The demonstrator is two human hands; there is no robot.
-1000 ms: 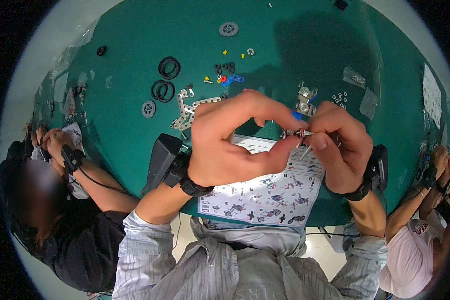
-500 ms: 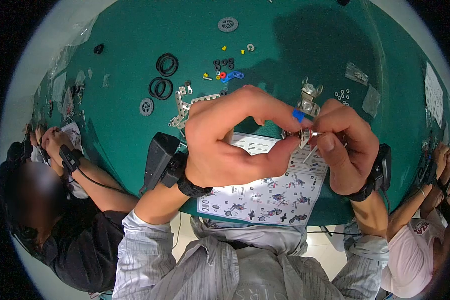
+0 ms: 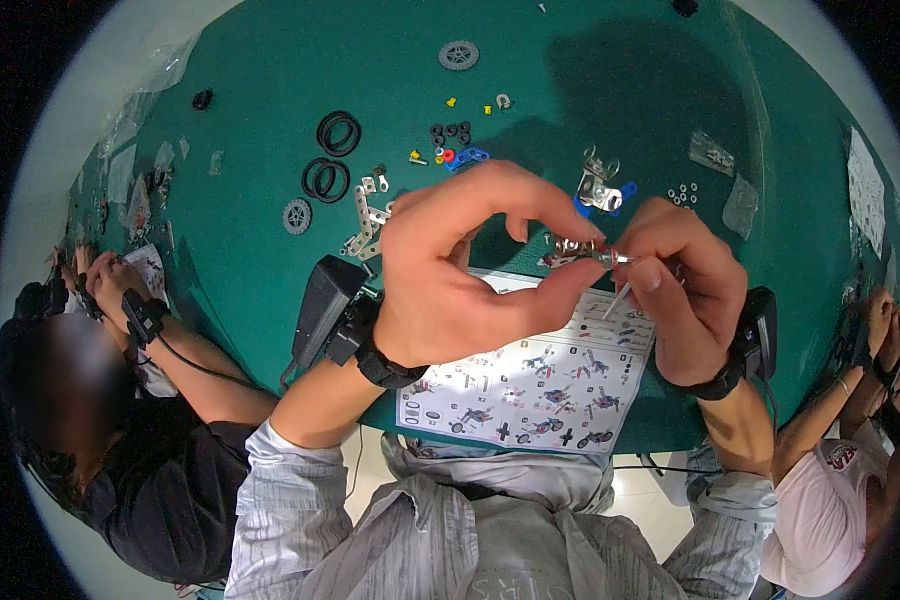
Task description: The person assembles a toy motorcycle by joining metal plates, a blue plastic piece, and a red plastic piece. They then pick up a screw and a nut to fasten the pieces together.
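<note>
My left hand (image 3: 470, 275) pinches a small metal bracket assembly (image 3: 573, 248) between thumb and forefinger. Silver brackets with blue pieces (image 3: 600, 190) stick up just beyond those fingertips, overlapping the held part in this view. My right hand (image 3: 688, 290) is closed, its thumb and forefinger at the right end of the assembly, where a short silver shaft and a bit of red show. A thin pale rod (image 3: 617, 302) slants down from under the right fingers; its far end is hidden. Below both hands lies a printed instruction sheet (image 3: 520, 390) with assembly drawings.
Perforated metal strips (image 3: 362, 215) lie left of my left hand. Farther out are black rubber rings (image 3: 339, 133), grey wheels (image 3: 459, 55), small black parts (image 3: 451, 132) and a blue piece (image 3: 467, 158). Nuts (image 3: 683, 193) and plastic bags (image 3: 712, 152) lie right. People sit on both sides.
The upper brackets have shifted left and turned, showing more blue. The held part and its red bit look differently angled between my fingertips. Both hands keep their pinch with slight movement.
</note>
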